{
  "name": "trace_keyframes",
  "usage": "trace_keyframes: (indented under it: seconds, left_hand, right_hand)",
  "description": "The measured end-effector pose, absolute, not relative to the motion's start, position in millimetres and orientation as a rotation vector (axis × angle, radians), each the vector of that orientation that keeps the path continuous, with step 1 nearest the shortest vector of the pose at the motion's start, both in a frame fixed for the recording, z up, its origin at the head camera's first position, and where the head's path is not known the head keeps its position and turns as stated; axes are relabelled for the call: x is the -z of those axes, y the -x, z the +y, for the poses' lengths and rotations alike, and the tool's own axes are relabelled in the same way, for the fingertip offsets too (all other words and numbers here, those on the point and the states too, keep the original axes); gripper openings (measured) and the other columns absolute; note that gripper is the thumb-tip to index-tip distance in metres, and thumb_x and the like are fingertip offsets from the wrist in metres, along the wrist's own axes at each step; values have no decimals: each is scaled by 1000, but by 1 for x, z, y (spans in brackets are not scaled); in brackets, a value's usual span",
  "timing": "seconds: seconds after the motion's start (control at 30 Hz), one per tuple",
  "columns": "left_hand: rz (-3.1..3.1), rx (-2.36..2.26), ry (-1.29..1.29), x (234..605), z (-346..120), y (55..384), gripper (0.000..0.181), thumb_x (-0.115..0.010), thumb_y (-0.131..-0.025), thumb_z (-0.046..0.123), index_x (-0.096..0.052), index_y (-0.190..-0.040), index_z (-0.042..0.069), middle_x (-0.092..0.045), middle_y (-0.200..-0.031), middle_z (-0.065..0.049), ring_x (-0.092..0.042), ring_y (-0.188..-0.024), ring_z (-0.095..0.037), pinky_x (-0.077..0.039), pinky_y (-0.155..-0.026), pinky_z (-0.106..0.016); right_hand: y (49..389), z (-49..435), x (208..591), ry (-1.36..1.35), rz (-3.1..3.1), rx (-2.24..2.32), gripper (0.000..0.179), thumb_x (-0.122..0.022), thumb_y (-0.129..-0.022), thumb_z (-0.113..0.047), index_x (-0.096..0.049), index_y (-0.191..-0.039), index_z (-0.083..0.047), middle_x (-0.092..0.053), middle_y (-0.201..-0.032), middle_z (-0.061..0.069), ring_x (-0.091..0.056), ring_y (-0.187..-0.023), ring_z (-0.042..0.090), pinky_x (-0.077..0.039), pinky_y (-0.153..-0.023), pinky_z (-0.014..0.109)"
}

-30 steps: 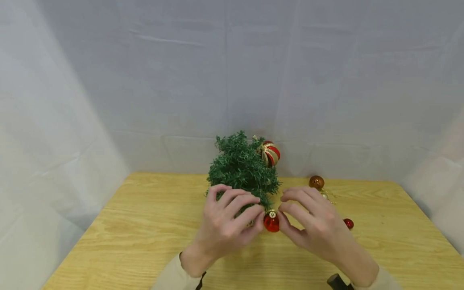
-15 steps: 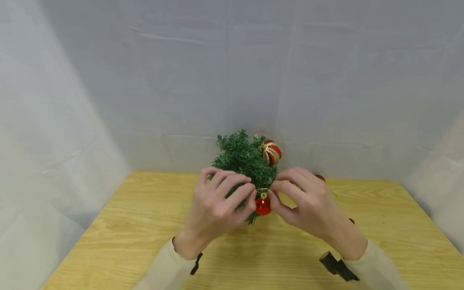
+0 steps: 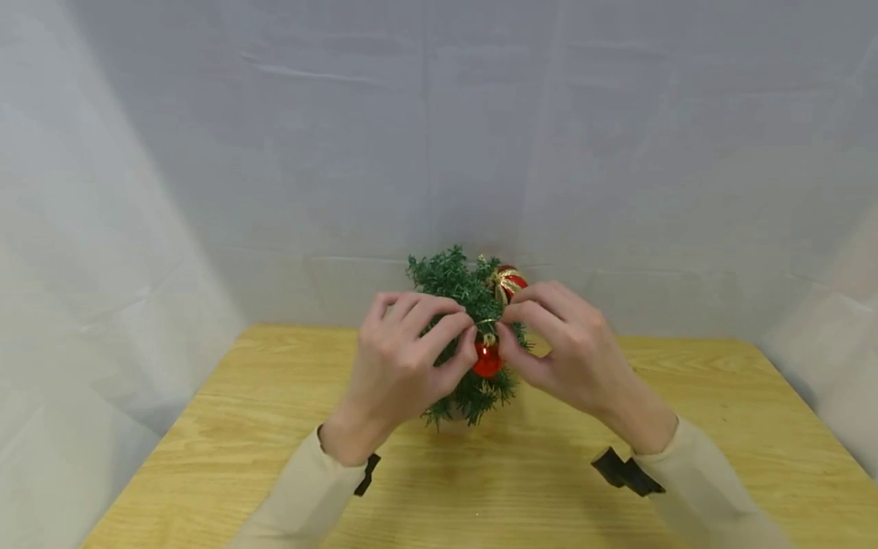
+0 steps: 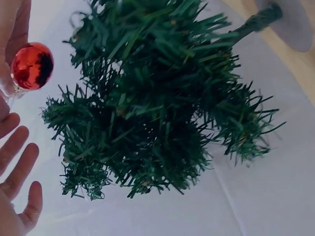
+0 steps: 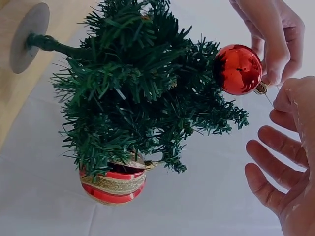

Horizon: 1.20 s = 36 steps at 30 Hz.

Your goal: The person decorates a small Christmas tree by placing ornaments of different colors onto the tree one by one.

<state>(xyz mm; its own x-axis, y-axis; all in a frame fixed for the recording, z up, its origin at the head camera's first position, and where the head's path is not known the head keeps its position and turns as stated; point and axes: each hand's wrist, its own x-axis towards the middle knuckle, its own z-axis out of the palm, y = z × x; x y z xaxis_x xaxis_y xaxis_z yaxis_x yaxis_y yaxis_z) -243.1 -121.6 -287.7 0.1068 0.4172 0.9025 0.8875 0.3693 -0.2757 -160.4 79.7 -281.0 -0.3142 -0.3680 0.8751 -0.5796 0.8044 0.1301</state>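
Note:
A shiny red bauble [image 3: 488, 360] with a gold cap hangs from a thin gold string [image 3: 488, 321] stretched between both hands. My left hand [image 3: 411, 352] pinches the string's left side between thumb and forefinger. On the other side, my right hand [image 3: 568, 352] pinches it the same way. Behind and below the bauble stands a small green artificial Christmas tree [image 3: 449, 278], partly covered by the hands. In the right wrist view, the bauble [image 5: 238, 70] is close to the tree's upper branches; whether it touches them I cannot tell.
A large red-and-gold striped bauble [image 5: 114, 184] hangs on the tree's right side. The tree's round base [image 5: 29, 38] rests on the wooden table [image 3: 274, 412]. Pale cloth [image 3: 343, 152] hangs behind the table. Black straps [image 3: 626, 471] sit at the wrists.
Both hands have moved up and slightly left with the red bauble, from low in front of the tree to its upper part. The loose baubles at the right are now hidden behind the right hand.

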Motion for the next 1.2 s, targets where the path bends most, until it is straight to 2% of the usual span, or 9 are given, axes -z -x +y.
trace_keyframes:
  seconds: [0.23, 0.37, 0.73, 1.07, 1.2]
  left_hand:
    - [-1575, 531, 1198, 281, -121, 249, 15, -66, -93, 20, -78, -86, 14, -76, -93, -3, -70, -84, -24, -52, -77, -42]
    - [-1627, 530, 1186, 279, -120, 251, 15, -66, -93, 20, -78, -86, 14, -76, -95, -3, -70, -86, -23, -52, -79, -42]
    - [-1781, 537, 1133, 275, -113, 254, 14, -65, -95, 20, -76, -87, 16, -73, -97, -2, -67, -85, -23, -50, -84, -47]
    - [-1884, 589, 1085, 271, -106, 251, 16, -63, -96, 22, -72, -84, 16, -70, -97, -2, -65, -84, -23, -49, -85, -49]
    - [-1936, 588, 1068, 271, -106, 251, 16, -64, -96, 21, -71, -82, 16, -69, -98, -2, -65, -85, -24, -48, -85, -50]
  right_hand:
    - [169, 81, 276, -663, -2005, -288, 1, -71, -89, -6, -70, -90, -6, -68, -93, 9, -64, -82, 21, -56, -69, 34]
    - [176, 81, 275, -619, -2031, -327, 7, -75, -86, -4, -70, -90, -6, -67, -93, 9, -62, -79, 20, -53, -65, 33]
    - [185, 81, 270, -520, -2135, -419, 6, -73, -89, -4, -73, -92, -9, -67, -94, 7, -54, -69, 14, -44, -58, 27]
    - [187, 82, 269, -481, -2178, -523, 7, -67, -94, -7, -74, -93, -8, -68, -94, 4, -53, -68, 10, -46, -57, 26]
    - [188, 81, 269, -451, -2208, -534, 7, -67, -94, -8, -74, -92, -9, -67, -93, 4, -52, -68, 12, -43, -57, 27]
